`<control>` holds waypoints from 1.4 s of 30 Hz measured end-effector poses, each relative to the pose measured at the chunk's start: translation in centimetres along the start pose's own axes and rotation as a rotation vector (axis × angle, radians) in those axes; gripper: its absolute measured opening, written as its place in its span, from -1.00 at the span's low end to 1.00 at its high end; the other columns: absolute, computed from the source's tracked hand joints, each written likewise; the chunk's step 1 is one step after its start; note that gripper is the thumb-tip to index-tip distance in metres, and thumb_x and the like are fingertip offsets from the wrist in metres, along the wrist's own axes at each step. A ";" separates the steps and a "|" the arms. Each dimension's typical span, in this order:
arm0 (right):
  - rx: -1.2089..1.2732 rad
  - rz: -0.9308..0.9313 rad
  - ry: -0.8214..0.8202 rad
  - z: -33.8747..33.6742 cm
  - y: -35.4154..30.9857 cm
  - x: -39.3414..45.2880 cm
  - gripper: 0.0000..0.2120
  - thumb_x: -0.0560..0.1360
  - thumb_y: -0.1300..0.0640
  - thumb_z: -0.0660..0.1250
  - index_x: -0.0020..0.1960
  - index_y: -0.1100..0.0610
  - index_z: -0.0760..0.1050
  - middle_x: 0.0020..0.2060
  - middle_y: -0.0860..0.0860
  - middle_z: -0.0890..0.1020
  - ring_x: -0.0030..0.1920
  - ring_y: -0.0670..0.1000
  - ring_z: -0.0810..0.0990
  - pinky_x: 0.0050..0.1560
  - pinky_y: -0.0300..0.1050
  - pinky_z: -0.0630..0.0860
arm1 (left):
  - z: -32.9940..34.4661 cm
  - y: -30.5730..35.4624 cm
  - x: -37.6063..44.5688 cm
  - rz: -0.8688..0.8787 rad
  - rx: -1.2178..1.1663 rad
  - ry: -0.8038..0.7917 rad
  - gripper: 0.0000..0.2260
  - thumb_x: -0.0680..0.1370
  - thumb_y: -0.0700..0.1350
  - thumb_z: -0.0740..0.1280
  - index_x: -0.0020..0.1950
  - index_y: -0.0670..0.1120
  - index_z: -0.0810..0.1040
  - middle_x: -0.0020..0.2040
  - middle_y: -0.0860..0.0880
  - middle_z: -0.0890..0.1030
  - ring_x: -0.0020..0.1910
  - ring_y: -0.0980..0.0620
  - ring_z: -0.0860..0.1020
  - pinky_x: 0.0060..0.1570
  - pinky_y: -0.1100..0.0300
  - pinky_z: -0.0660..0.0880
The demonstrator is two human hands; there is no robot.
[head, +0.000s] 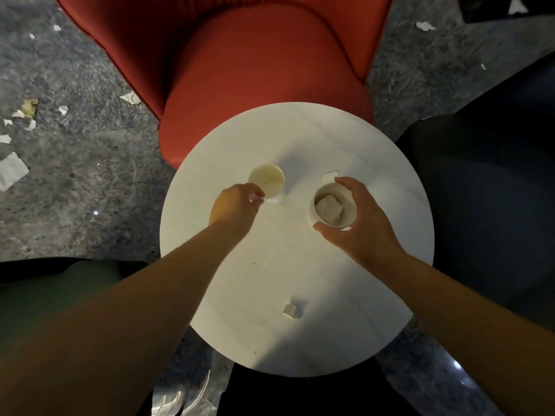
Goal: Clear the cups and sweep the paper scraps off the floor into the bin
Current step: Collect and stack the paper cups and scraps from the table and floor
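Two bare forearms reach in from the bottom edge over a round white bench [375, 265]. The left hand [235, 207] pinches the near rim of an empty paper cup [268, 180], fingers curled on its edge. The right hand [359, 223] curls around a second cup [333, 207], thumb on the near side and fingers on the far side; crumpled paper sits inside this cup. Both cups stand upright on the bench, well apart. A small paper scrap [289, 310] lies on the bench nearer the camera, another scrap [329, 176] just beyond the right cup. Torn paper scraps [12, 171] are scattered on the grey floor [90, 190] to the left. A red chair [255, 70] stands behind the bench
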State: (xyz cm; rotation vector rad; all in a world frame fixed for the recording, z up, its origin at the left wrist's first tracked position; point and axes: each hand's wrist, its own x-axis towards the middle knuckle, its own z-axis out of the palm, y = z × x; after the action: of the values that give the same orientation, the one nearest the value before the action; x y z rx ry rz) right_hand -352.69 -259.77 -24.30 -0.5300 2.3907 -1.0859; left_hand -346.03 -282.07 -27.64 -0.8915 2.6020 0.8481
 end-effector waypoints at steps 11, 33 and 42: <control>-0.036 0.044 0.067 -3.1 -1.2 -1.9 -0.27 0.34 -0.04 0.52 0.40 -0.01 0.26 0.14 -0.26 0.34 0.13 -0.25 0.35 -0.13 -0.68 0.24 | 5.7 2.3 -6.1 0.221 0.203 -0.159 -0.77 0.63 -0.03 0.28 0.28 0.07 0.55 0.15 0.02 0.55 0.10 -0.04 0.56 0.07 0.06 0.53; -0.103 -0.009 -0.197 4.4 2.9 -0.1 -0.23 0.29 0.00 0.56 0.37 -0.10 0.23 0.27 -0.08 0.41 0.20 -0.14 0.40 0.04 -0.46 0.27 | 2.2 -8.5 -5.3 -0.255 -0.020 0.153 -0.66 0.57 -0.18 0.37 0.34 -0.05 0.48 0.30 -0.10 0.40 0.23 -0.11 0.45 0.23 0.05 0.43; -0.127 -0.037 -0.190 4.9 3.7 0.4 -0.26 0.24 -0.05 0.56 0.29 -0.16 0.23 0.17 -0.09 0.45 0.12 -0.14 0.46 0.08 -0.35 0.43 | 3.9 -7.8 -4.6 -0.319 -0.061 0.033 -0.72 0.60 0.04 0.34 -0.09 -0.18 0.58 -0.21 -0.07 0.54 -0.26 -0.02 0.48 -0.36 0.23 0.30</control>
State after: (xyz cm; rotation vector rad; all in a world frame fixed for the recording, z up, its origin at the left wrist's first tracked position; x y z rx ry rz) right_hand -350.89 -260.64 -30.19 -0.6911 2.3002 -0.8609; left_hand -337.41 -282.56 -32.27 -1.3030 2.3788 0.8310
